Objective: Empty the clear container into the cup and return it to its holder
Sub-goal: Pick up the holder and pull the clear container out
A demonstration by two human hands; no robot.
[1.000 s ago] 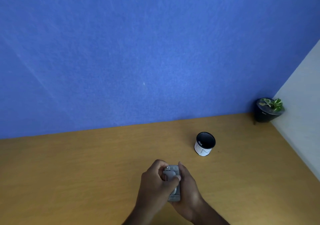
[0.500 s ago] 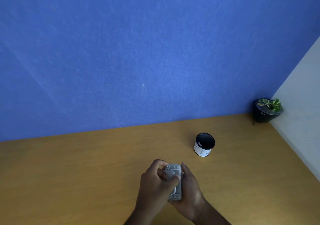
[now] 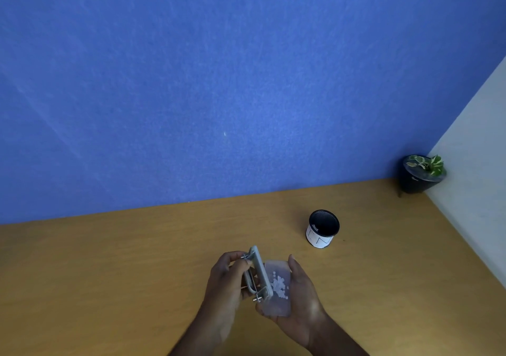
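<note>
My right hand (image 3: 302, 298) cradles a clear, shallow container (image 3: 277, 287) with small white bits scattered inside it. My left hand (image 3: 227, 281) grips a grey metal holder (image 3: 258, 273) with a handle and screws, tilted on edge against the container's left side. Both are held just above the wooden table (image 3: 137, 273). A white cup (image 3: 322, 229) with a black inside stands upright on the table, beyond and to the right of my hands.
A small potted plant (image 3: 421, 173) in a black pot sits in the far right corner. A blue wall backs the table and a white wall runs along its right edge.
The holder and the container were pressed together in both hands; now the holder has swung up to the left and the clear container lies exposed in my right hand.
</note>
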